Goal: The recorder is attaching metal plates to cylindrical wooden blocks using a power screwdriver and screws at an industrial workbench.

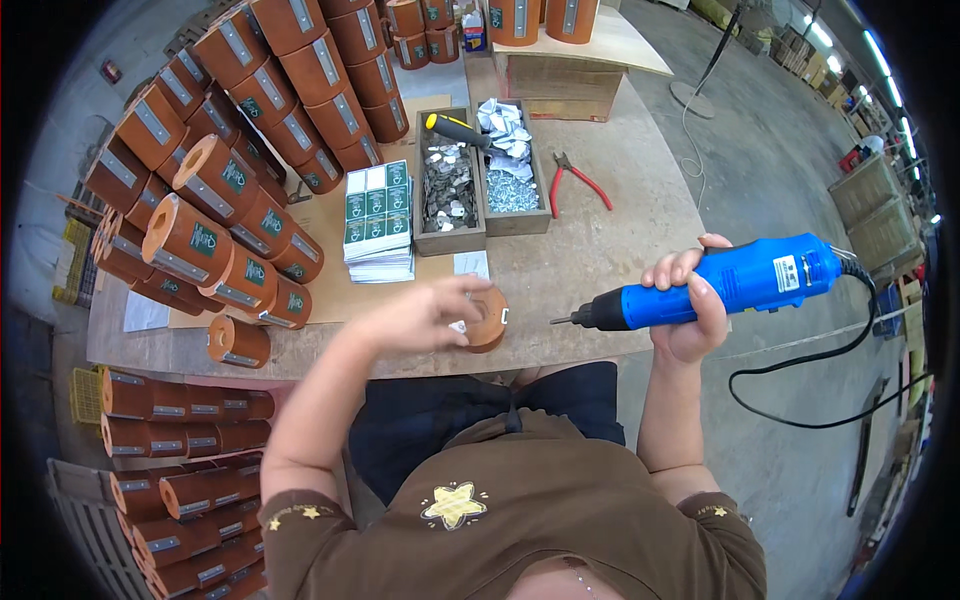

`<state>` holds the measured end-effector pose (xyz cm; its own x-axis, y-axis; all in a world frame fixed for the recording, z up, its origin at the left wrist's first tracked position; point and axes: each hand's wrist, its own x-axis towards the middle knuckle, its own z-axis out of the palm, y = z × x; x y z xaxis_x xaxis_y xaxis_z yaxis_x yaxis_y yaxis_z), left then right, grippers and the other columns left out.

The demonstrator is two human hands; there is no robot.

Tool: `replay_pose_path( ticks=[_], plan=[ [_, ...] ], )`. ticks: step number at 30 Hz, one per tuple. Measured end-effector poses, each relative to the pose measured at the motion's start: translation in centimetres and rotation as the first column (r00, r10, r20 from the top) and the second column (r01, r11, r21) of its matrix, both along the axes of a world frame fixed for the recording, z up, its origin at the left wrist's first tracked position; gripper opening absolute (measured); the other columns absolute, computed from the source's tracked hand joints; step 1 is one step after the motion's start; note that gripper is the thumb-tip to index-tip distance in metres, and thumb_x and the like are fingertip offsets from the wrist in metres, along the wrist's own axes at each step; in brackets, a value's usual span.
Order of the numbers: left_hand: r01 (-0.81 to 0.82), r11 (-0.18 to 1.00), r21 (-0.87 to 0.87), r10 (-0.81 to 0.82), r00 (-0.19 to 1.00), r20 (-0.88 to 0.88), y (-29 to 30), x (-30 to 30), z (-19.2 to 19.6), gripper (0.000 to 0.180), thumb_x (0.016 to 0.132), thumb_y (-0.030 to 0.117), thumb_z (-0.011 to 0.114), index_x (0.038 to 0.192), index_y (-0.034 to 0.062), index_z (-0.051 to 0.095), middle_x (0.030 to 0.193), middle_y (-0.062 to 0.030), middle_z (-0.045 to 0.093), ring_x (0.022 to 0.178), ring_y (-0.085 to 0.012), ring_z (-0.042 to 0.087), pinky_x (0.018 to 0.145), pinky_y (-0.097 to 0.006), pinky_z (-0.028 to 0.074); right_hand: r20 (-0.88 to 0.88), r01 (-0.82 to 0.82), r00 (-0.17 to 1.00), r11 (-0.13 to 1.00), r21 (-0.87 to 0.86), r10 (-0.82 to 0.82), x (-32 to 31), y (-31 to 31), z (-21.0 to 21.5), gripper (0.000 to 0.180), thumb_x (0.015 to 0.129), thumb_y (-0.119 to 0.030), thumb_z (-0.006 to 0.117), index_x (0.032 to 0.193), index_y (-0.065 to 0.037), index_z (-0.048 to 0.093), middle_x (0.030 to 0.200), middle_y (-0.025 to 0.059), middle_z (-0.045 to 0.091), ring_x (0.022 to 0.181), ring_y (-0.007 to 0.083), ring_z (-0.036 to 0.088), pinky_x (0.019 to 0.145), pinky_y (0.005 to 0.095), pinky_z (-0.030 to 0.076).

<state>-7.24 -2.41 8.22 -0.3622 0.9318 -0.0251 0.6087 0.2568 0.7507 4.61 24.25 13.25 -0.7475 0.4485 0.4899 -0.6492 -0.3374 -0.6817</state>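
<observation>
Person's left hand [425, 315]: blurred, fingers parted over the left side of a short orange-brown cylinder with a central hole [487, 325]; whether they grip it, cannot tell. Cylinder: near the table's front edge, metal fitting on its right side.

Right hand [690, 300]: closed around a blue-bodied, black-nosed electric screwdriver [740, 285], raised, bit pointing left toward the cylinder; black cable [805, 425] looping below.

Behind the cylinder: grey-brown wooden box of dark metal pieces [450, 241]; adjoining wooden box [519, 224] of small silvery pieces and crumpled white paper; black-and-yellow handle [455, 129] lying across both.

Right of the boxes: red-handled pliers [582, 184], jaws parted.

Left of the boxes: stack of green-and-white printed sheets [380, 225]. Farther left: stacked orange-brown cylinders with metal strips [230, 180], crowding that side; one short orange-brown piece [238, 342] before them.
</observation>
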Motion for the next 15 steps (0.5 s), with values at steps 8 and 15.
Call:
replay_pose_path(
  ticks=[8, 15],
  plan=[
    [-0.363, 0.929, 0.067, 0.369, 0.905, -0.214, 8.2, -13.6, 0.5, 0.03, 0.074, 0.02, 0.065, 0.098, 0.001, 0.06, 0.088, -0.0121, 0.064, 0.083, -0.0215, 0.061, 0.074, -0.031, 0.047, -0.018, 0.009, 1.0, 1.0, -0.01, -0.009, 0.2, 1.2, 0.2, 0.049, 0.074, -0.009, 0.052, 0.118, -0.002, 0.03, 0.074, 0.0088, 0.048, 0.067, 0.0194, 0.05, 0.065, 0.0362, 0.044],
    [-0.47, 0.72, -0.51, 0.103, 0.8, -0.591, 15.6, -14.5, -4.0, 0.029, 0.081, 0.014, 0.047, 0.107, 0.0143, 0.061, 0.114, -0.0077, 0.058, 0.105, -0.023, 0.055, 0.083, -0.041, 0.044, 0.002, 0.063, 0.998, 0.997, 0.033, -0.063, 0.5, 1.8, 0.6, 0.05, 0.073, -0.01, 0.053, 0.117, -0.002, 0.031, 0.073, 0.0082, 0.048, 0.064, 0.0186, 0.049, 0.063, 0.0343, 0.045]
  ],
)
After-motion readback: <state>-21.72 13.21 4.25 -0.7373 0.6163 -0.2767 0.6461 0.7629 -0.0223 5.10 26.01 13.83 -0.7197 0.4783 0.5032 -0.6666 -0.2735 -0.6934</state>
